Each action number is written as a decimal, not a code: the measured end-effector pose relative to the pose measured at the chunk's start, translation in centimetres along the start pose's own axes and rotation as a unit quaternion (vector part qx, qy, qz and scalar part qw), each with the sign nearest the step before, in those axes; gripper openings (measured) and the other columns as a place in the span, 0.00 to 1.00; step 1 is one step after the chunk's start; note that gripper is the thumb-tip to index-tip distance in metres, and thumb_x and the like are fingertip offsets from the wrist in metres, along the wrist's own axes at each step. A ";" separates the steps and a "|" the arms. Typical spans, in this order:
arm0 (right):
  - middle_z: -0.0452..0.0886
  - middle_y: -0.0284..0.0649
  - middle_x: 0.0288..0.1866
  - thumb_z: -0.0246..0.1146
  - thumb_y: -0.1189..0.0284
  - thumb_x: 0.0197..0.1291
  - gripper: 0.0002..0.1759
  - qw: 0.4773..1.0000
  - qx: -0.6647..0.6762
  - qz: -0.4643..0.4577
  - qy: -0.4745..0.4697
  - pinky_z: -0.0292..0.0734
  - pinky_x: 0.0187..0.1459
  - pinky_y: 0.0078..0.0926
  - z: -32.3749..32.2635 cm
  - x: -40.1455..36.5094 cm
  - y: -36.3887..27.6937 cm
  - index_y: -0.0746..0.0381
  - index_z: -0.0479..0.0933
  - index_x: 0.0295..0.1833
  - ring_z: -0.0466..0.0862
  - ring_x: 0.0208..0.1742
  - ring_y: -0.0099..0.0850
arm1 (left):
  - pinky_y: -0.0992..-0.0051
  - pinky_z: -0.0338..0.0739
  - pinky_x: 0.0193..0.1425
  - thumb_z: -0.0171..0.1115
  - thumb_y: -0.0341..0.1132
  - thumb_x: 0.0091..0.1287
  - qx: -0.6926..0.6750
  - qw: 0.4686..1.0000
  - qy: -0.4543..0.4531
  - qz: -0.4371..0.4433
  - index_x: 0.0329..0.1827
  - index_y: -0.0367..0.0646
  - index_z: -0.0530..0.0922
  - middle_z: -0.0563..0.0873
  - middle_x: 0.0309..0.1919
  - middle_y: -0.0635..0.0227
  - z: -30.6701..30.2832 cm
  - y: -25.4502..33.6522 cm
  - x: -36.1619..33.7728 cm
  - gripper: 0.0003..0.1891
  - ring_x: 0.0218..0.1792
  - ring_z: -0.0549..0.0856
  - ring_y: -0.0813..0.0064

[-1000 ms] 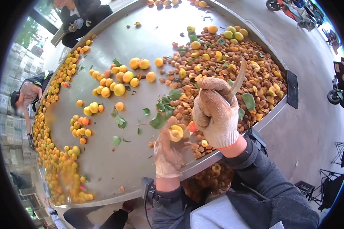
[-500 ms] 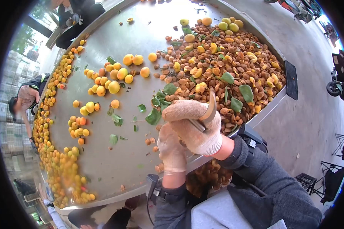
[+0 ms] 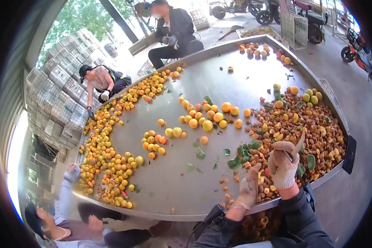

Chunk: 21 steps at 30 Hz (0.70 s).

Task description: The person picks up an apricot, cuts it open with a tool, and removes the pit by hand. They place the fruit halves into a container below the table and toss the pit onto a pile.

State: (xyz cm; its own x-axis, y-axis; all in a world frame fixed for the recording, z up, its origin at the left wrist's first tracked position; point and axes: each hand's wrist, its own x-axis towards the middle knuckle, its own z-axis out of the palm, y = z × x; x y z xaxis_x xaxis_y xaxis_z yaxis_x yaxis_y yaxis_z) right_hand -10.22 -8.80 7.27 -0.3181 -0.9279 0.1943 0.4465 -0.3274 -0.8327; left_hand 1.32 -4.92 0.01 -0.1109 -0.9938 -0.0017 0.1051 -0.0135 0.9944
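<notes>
My right hand [image 3: 282, 166], in a dirty pale glove, is closed around a knife [image 3: 299, 142] whose curved blade points up above the fist. Just left of it is my left hand [image 3: 248, 191], also gloved, with its fingers stretched upward and nothing visible in them. Both hands are over the near edge of a heap of brown apricot stones [image 3: 326, 140], mixed with yellow flesh pieces and green leaves [image 3: 234, 162]. Whole apricots [image 3: 207, 125] lie in loose groups across the metal table [image 3: 169, 190], beyond and to the left of my hands.
A long bank of apricots [image 3: 107, 144] lines the table's left side. One person [image 3: 101, 80] reaches in there, another [image 3: 175, 33] sits at the far side, and a third [image 3: 64, 219] sits at the near left. Stacked crates [image 3: 66, 82] stand behind; scooters [image 3: 235, 9] are parked beyond.
My hands, earlier together with the left under the right, are now apart, and the left fingers have straightened. The knife stays in my right hand. The view has swung up and left.
</notes>
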 end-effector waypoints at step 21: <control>0.61 0.28 0.15 0.57 0.79 0.62 0.06 0.997 0.045 0.030 0.057 0.50 0.11 0.19 0.2 0.0 -0.1 0.59 0.77 0.44 0.57 0.09 0.19 | 0.77 0.83 0.29 0.62 0.31 0.68 -0.277 0.934 0.010 -0.226 0.64 0.44 0.68 0.83 0.45 0.61 -3.4 4.9 -0.1 0.23 0.41 0.87 0.67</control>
State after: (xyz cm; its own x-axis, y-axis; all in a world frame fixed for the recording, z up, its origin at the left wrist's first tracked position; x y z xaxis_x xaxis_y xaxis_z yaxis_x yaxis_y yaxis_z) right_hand -10.12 -8.79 7.45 -0.3795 -0.9216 0.0818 0.5390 -0.2921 -0.7901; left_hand 5.26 -5.25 4.51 -0.2496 -0.8750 -0.4148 0.5483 -0.4808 0.6843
